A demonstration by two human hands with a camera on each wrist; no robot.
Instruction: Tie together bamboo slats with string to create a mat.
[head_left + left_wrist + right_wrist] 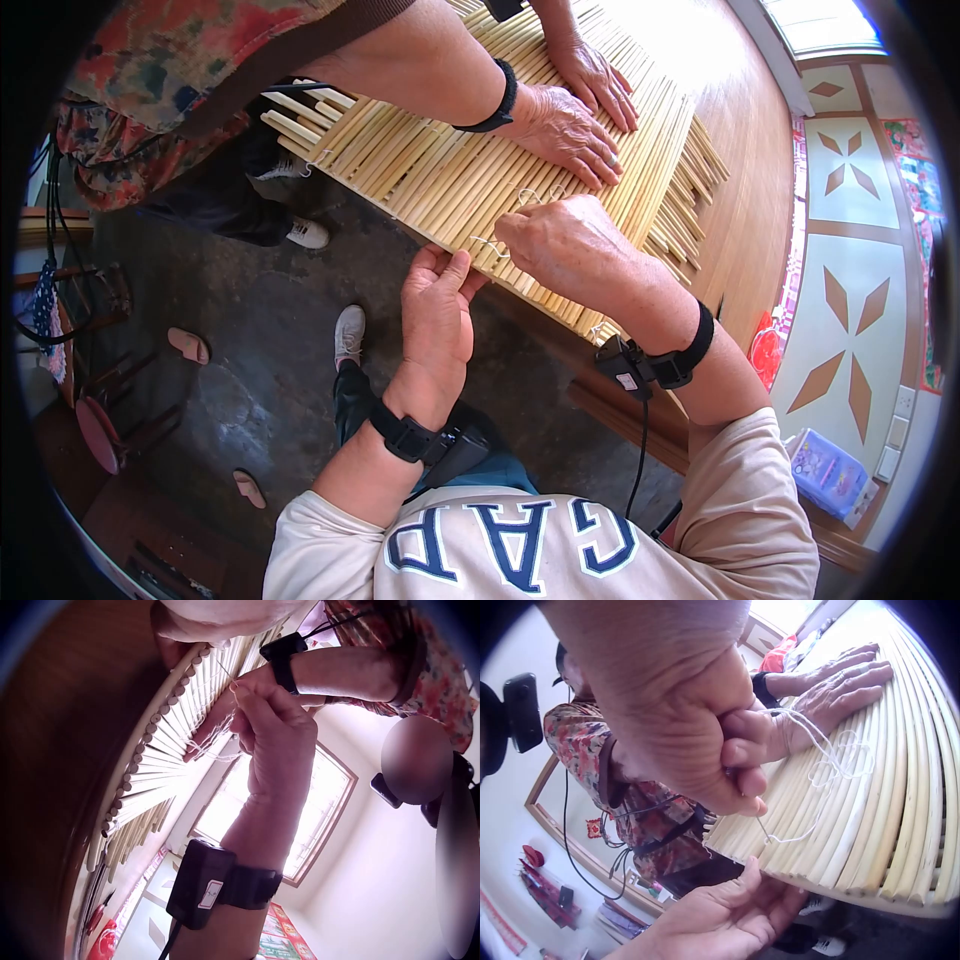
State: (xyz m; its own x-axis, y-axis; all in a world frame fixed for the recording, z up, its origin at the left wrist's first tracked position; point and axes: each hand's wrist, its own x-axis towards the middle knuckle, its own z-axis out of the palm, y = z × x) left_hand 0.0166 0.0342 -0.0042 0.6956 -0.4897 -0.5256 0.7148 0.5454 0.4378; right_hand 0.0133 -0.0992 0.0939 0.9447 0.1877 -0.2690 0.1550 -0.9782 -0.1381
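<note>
A mat of pale, round wooden sticks point(400, 165) laid side by side lies over the table's edge. My left hand point(438, 325) holds the mat's near edge, thumb at the top and fingers underneath. Just above that edge, my right hand point(570, 248) pinches a thin needle point(763, 828), its point down at the sticks close to the left thumb. White thread point(789, 841) runs from there over the mat and loops up to the right hand. Another person's two hands point(572, 135) press flat on the mat beyond my right hand.
Loose sticks point(690, 195) stick out beneath the mat on the wooden table point(745, 130). The other person stands at the left, by the mat's side. Slippers point(188, 345) lie on the dark floor, and a purple plastic box point(830, 470) is at the right.
</note>
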